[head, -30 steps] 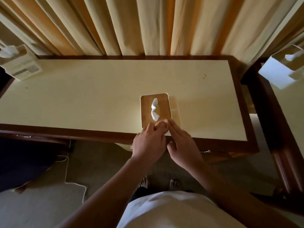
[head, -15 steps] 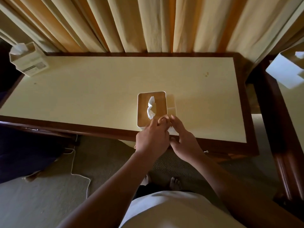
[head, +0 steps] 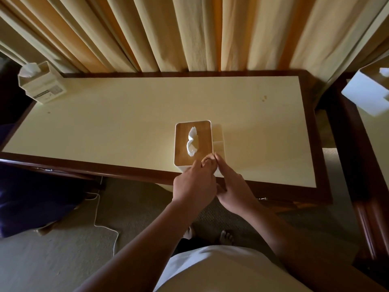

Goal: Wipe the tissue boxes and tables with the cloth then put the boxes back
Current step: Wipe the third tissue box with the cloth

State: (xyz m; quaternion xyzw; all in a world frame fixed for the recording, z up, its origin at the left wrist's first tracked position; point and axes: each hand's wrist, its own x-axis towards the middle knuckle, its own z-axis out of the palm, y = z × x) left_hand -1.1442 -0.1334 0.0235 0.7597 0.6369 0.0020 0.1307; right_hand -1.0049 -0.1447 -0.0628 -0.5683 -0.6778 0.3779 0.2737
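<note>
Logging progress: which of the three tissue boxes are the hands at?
The wood-lidded box at the near edge of the middle table; left hand and right hand meet at its near end. The far-left box and the right-table box sit untouched.

I've only the one view: the head camera, wide-angle, looking forward and steeply down over the desk (head: pixel 126 127) toward the curtains (head: pixel 189 32). It seems to sit at standing height, fairly near the desk's front edge; corners bend.

Cream table (head: pixel 126 127) with dark brown rim, wood-topped white tissue box (head: pixel 201 142), striped beige-orange curtains (head: pixel 189 32)
</note>
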